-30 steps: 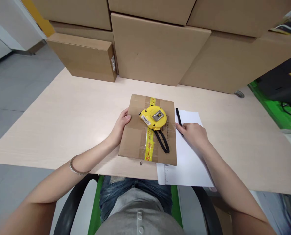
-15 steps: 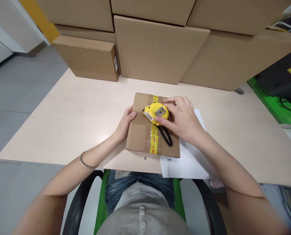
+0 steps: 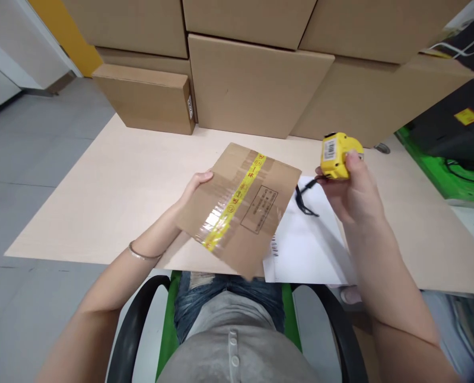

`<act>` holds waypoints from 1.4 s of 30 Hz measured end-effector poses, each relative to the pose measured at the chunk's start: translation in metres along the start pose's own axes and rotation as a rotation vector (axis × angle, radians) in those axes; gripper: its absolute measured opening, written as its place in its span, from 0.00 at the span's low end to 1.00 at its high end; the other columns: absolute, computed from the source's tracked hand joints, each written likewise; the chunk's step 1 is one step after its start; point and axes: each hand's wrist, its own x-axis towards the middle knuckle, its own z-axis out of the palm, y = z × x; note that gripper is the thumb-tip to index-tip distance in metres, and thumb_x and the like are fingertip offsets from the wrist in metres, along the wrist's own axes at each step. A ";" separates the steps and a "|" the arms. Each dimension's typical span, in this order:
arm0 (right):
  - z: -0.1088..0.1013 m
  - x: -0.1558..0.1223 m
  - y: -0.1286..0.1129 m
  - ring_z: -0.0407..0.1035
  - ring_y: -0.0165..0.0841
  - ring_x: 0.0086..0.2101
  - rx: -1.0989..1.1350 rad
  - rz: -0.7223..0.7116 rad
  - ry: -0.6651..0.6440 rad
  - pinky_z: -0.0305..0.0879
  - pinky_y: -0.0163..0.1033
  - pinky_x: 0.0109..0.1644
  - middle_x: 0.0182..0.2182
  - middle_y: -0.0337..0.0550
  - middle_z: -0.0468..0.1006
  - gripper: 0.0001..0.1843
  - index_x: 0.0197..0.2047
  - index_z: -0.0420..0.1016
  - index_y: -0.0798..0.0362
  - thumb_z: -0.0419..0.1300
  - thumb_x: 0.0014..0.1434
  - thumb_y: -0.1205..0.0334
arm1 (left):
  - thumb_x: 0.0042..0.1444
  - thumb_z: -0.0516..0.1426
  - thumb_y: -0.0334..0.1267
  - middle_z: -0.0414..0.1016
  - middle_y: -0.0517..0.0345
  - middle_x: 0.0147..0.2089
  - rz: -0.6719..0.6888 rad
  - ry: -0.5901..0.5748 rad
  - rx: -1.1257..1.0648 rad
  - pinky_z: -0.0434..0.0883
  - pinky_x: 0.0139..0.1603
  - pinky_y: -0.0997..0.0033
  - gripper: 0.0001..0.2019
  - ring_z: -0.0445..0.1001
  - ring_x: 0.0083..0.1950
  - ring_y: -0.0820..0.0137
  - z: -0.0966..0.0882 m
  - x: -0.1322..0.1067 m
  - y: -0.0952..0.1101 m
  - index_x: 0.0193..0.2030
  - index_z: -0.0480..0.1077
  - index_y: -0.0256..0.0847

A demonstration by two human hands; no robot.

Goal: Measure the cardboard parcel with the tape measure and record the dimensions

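Two things were held well apart, and handling them well seemed to call for a steady grip on the flat brown cardboard box (image 3: 243, 207), tilted askew over the pale wooden worktop (image 3: 101, 175), while keeping the black looped strap (image 3: 309, 185) of the rounded yellow tape measure (image 3: 336, 155) from catching on the box's edge. The left hand (image 3: 197, 186) was closed on the box's left side, its fingers mostly hidden; the right hand (image 3: 354, 194) gripped the tape measure, raised near the white paper sheet (image 3: 309, 250).
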 end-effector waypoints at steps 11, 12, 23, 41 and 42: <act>-0.022 -0.079 0.013 0.86 0.36 0.38 0.148 0.411 0.020 0.85 0.38 0.43 0.38 0.42 0.90 0.22 0.45 0.82 0.46 0.75 0.57 0.40 | 0.66 0.61 0.51 0.88 0.45 0.48 -0.442 -0.383 0.193 0.82 0.48 0.55 0.18 0.86 0.50 0.54 0.019 0.032 0.024 0.46 0.85 0.40; -0.023 -0.084 0.017 0.86 0.37 0.39 0.148 0.424 0.042 0.85 0.38 0.44 0.38 0.42 0.90 0.22 0.45 0.82 0.46 0.75 0.56 0.40 | 0.62 0.64 0.46 0.88 0.49 0.50 -0.366 -0.351 0.245 0.82 0.49 0.57 0.12 0.86 0.53 0.56 0.020 0.041 0.022 0.45 0.86 0.42; -0.041 -0.088 0.027 0.85 0.37 0.41 -0.001 0.072 0.229 0.82 0.37 0.33 0.47 0.40 0.85 0.19 0.48 0.77 0.45 0.75 0.57 0.50 | 0.72 0.53 0.36 0.87 0.47 0.54 -0.148 0.024 0.352 0.79 0.57 0.59 0.16 0.85 0.55 0.61 -0.005 0.066 0.024 0.50 0.82 0.35; 0.131 -0.034 -0.015 0.79 0.40 0.50 -0.612 -0.405 -1.199 0.73 0.46 0.51 0.59 0.45 0.81 0.20 0.59 0.68 0.44 0.63 0.67 0.54 | 0.62 0.58 0.55 0.73 0.59 0.25 0.056 0.391 0.075 0.55 0.16 0.73 0.18 0.62 0.18 0.75 -0.010 -0.031 -0.022 0.39 0.77 0.41; 0.133 -0.034 -0.014 0.78 0.41 0.52 -0.630 -0.405 -1.215 0.72 0.46 0.53 0.61 0.45 0.80 0.19 0.60 0.69 0.44 0.63 0.67 0.55 | 0.62 0.59 0.56 0.70 0.61 0.23 0.040 0.369 0.050 0.55 0.16 0.73 0.18 0.62 0.18 0.75 -0.011 -0.031 -0.021 0.37 0.76 0.41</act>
